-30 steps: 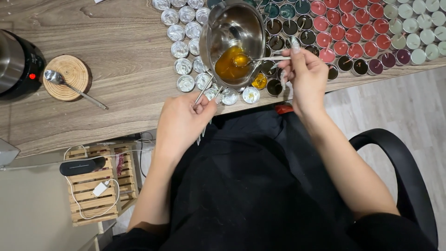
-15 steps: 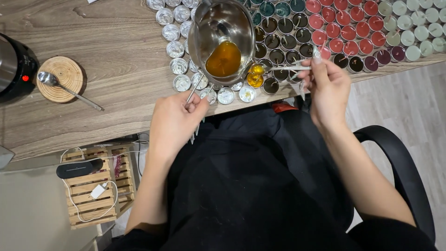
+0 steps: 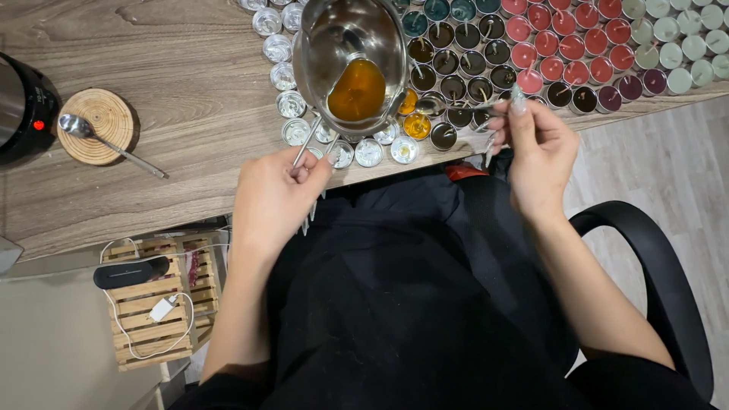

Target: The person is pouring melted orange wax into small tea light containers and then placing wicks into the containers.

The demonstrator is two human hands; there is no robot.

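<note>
Melted amber wax over the candle tins, right at the desk's near edge.

The left hand (image 3: 275, 196) is clenched around the thin wire handle of the steel pouring pot (image 3: 351, 64), which tilts above the small round tins (image 3: 370, 152) with amber wax (image 3: 357, 91) pooled at its lower lip. The right hand (image 3: 538, 152) pinches a slim metal tool (image 3: 463, 108) whose tip reaches a tin beside the pot. Filled tins crowd the desk to the right; bare wood (image 3: 190, 99) lies open to the left, up to the wooden coaster (image 3: 106, 125) holding a spoon (image 3: 80, 127), just beside a black kettle (image 3: 23, 106).
</note>
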